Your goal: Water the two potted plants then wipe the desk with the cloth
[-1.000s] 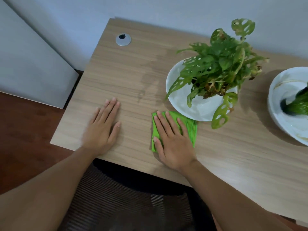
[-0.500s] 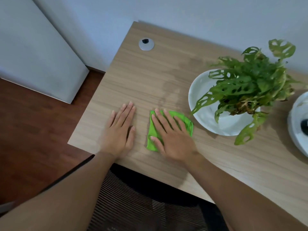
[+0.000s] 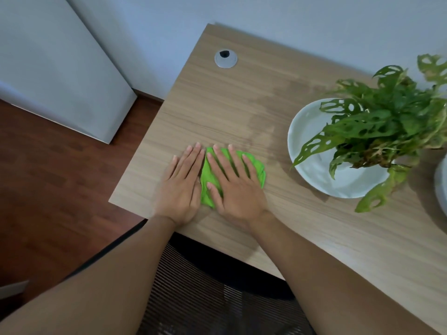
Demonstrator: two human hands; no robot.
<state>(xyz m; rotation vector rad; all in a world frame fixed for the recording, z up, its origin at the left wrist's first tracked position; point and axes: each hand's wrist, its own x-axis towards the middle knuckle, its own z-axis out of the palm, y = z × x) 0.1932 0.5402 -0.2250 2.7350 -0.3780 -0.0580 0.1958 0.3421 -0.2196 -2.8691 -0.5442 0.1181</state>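
Note:
A bright green cloth (image 3: pixel 257 166) lies bunched on the wooden desk (image 3: pixel 314 238) near its front left corner. My right hand (image 3: pixel 233 184) lies flat on top of it, fingers spread, pressing it down. My left hand (image 3: pixel 182 182) rests flat on the desk right beside the cloth, touching its left edge, holding nothing. A leafy green plant (image 3: pixel 377 124) stands on a white plate (image 3: pixel 312 170) at the right. A second white pot (image 3: pixel 441 187) is cut off at the right edge. A damp streak (image 3: pixel 263 117) darkens the wood behind the cloth.
A round silver cable grommet (image 3: pixel 225 58) sits near the desk's back left corner. A dark mesh chair (image 3: pixel 212 298) is below the desk's front edge. Red-brown floor (image 3: pixel 55 189) and a grey-white panel (image 3: pixel 53 68) lie to the left.
My right hand has slid the cloth leftward until it meets my left hand, and the cloth has bunched up. The view has shifted left, pushing the plants toward the right edge.

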